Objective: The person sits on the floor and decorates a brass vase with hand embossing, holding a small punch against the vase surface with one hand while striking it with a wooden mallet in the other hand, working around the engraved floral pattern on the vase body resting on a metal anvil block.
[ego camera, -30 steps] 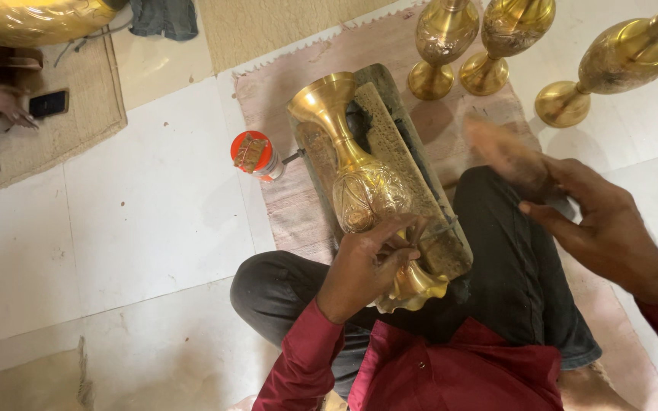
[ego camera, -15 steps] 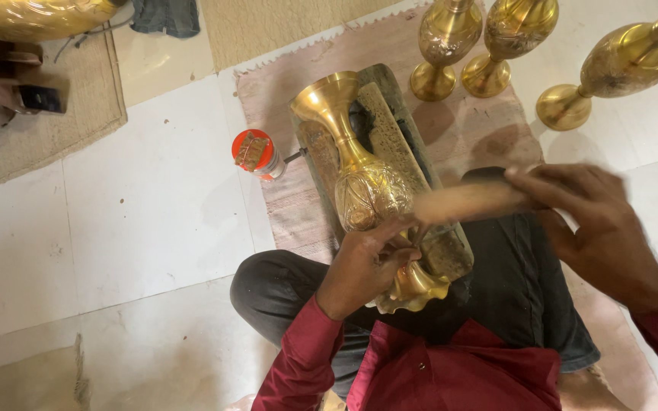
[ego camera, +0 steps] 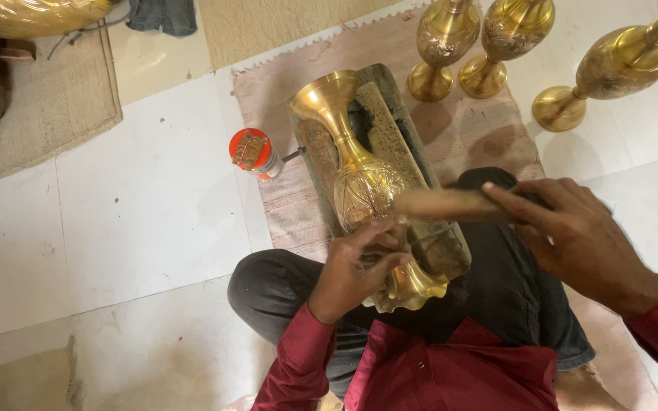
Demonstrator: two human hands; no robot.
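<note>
A tall brass vase [ego camera: 356, 171] lies on its side on a dark wooden block [ego camera: 390, 125], its flared mouth pointing away and its foot near my lap. My left hand [ego camera: 359, 262] presses on the vase's lower body and pinches a thin metal tool against it. My right hand [ego camera: 573, 236] grips a wooden mallet [ego camera: 451, 204], whose head is down over the vase's belly, right beside my left fingers. I sit cross-legged in dark trousers and a red shirt.
An orange-capped small container [ego camera: 253, 152] stands left of the block on a pinkish mat [ego camera: 481, 129]. Three more brass vases [ego camera: 489, 38] stand at the back right. A woven mat [ego camera: 32, 106] and another large brass piece [ego camera: 24, 14] lie at the far left.
My right hand has swung the mallet down from a raised position to the vase's belly. My left hand has stayed on the vase.
</note>
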